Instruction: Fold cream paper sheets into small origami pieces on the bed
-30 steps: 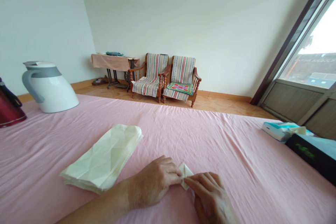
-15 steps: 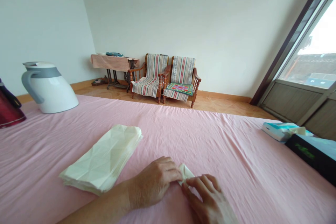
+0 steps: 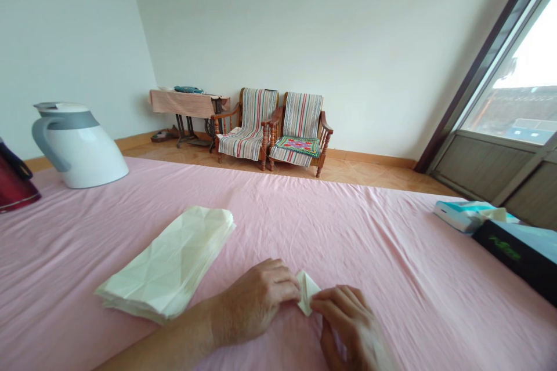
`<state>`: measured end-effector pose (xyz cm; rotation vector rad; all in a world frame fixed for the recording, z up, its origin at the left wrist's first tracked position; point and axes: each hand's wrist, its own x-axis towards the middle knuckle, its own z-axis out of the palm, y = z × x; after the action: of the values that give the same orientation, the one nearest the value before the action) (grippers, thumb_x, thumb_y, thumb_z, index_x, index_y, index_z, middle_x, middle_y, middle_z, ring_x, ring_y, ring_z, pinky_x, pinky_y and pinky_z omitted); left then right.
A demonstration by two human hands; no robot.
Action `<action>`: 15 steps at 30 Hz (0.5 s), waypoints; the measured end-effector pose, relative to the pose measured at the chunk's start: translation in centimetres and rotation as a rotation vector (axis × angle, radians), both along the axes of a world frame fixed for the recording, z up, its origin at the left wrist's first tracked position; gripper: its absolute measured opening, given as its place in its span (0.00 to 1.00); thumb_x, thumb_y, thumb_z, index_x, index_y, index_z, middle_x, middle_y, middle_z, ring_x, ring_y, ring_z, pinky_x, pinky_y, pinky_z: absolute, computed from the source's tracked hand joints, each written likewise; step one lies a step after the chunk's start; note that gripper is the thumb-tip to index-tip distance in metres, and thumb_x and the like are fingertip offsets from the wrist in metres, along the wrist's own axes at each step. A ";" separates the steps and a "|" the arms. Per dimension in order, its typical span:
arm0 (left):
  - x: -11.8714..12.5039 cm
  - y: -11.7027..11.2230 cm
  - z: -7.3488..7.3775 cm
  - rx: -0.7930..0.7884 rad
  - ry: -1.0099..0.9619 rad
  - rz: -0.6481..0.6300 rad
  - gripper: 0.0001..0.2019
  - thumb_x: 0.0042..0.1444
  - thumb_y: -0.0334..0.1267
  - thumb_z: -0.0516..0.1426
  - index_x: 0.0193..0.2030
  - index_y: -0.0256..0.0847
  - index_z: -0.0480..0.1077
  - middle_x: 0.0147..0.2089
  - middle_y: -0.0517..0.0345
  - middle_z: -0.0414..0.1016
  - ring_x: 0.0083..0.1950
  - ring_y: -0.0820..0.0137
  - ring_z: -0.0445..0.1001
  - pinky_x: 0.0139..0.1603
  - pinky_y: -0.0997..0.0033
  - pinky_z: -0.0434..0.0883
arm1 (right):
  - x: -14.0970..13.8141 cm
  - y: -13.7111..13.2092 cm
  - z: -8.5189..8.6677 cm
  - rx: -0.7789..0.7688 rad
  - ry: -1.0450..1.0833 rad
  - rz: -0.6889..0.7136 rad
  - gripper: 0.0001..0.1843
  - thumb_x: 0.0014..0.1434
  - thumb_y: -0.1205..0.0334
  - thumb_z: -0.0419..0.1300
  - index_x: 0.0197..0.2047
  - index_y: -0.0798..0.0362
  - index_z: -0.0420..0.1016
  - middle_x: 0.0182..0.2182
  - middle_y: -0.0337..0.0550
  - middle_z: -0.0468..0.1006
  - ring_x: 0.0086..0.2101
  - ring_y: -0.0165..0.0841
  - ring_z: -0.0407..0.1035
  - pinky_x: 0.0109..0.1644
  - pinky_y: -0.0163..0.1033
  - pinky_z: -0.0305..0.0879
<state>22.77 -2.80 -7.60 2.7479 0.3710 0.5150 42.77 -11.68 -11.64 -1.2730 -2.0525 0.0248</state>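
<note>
A small piece of pale cream paper, folded to a point at its near end, lies on the pink cloth between my hands. My left hand holds its left edge with the fingers curled; the thumb is mostly hidden. On the other side, the fingertips of my right hand press together on the right corner of the paper, and the thumb sits lower, nearer to me. Left of my hands, beyond the left forearm, lies a stack of creased cream paper sheets.
The pink cloth is wrinkled. A white and grey jug and a red flask stand at the left. A tissue pack and a black box lie at the right. Two wooden armchairs stand beyond.
My right thumb and fingers have shifted off the middle of the folded paper to its right corner, so more of the paper shows. My left hand stays almost where it was.
</note>
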 end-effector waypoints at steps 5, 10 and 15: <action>-0.1 -0.1 0.1 0.009 0.035 0.022 0.13 0.63 0.25 0.46 0.45 0.39 0.70 0.38 0.52 0.73 0.41 0.65 0.68 0.46 0.65 0.65 | 0.7 0.1 0.3 -0.069 -0.035 -0.046 0.22 0.49 0.78 0.53 0.43 0.48 0.74 0.40 0.43 0.77 0.40 0.36 0.70 0.45 0.40 0.66; -0.1 0.0 -0.4 0.033 0.054 -0.001 0.14 0.64 0.26 0.49 0.52 0.41 0.70 0.42 0.52 0.74 0.43 0.64 0.69 0.48 0.64 0.64 | 0.5 0.0 0.1 -0.062 -0.099 -0.039 0.26 0.48 0.78 0.53 0.47 0.45 0.74 0.40 0.43 0.76 0.39 0.38 0.69 0.44 0.43 0.65; -0.1 -0.1 -0.4 0.043 0.037 -0.006 0.13 0.64 0.27 0.50 0.51 0.41 0.71 0.44 0.53 0.74 0.44 0.64 0.69 0.49 0.64 0.63 | 0.4 0.1 0.0 0.004 -0.145 0.036 0.23 0.48 0.78 0.53 0.45 0.48 0.74 0.37 0.43 0.76 0.37 0.37 0.68 0.45 0.45 0.63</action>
<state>22.71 -2.91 -8.00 2.8022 0.3640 0.4764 43.17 -11.60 -11.62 -1.2683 -2.1974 -0.0571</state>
